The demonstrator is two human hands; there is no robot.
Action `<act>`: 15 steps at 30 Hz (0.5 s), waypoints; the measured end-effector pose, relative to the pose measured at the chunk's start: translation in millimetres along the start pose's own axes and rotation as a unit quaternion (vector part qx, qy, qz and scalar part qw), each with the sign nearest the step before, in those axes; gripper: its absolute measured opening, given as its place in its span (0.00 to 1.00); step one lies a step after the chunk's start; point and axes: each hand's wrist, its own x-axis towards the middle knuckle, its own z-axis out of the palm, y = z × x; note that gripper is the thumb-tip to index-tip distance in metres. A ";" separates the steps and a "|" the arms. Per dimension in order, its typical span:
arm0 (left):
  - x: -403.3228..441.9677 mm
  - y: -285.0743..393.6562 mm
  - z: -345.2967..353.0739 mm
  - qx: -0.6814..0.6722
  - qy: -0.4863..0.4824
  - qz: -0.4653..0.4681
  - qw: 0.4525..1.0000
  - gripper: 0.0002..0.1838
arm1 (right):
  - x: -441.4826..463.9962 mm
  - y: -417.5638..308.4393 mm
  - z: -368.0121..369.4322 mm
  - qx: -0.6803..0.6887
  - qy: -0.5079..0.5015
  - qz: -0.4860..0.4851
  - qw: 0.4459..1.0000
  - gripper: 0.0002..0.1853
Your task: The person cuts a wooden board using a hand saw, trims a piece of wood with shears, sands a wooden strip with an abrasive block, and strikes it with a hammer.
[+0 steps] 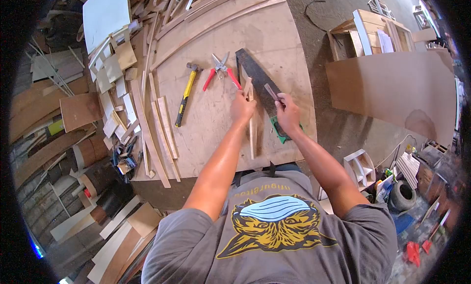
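Observation:
My left hand is closed round a narrow wooden strip, which points toward my body. In my right hand is a short, thin wooden piece, pinched over the saw. The handsaw lies on the plywood table, its dark blade slanting away and its green handle beside my right wrist. Red-handled snips lie with their jaws apart just beyond my left hand. Farther left rests a hammer with a yellow and black handle.
Long wooden strips line the table's left side, with offcuts piled beyond them. A large brown board and a wooden cabinet frame stand at the right. Tools and a round black item crowd the lower right.

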 end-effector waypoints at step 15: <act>-4.4 -8.4 -127.0 -0.120 0.003 0.012 0.993 0.24 | -21.6 -96.3 88.2 0.136 -0.165 -0.032 0.976 0.17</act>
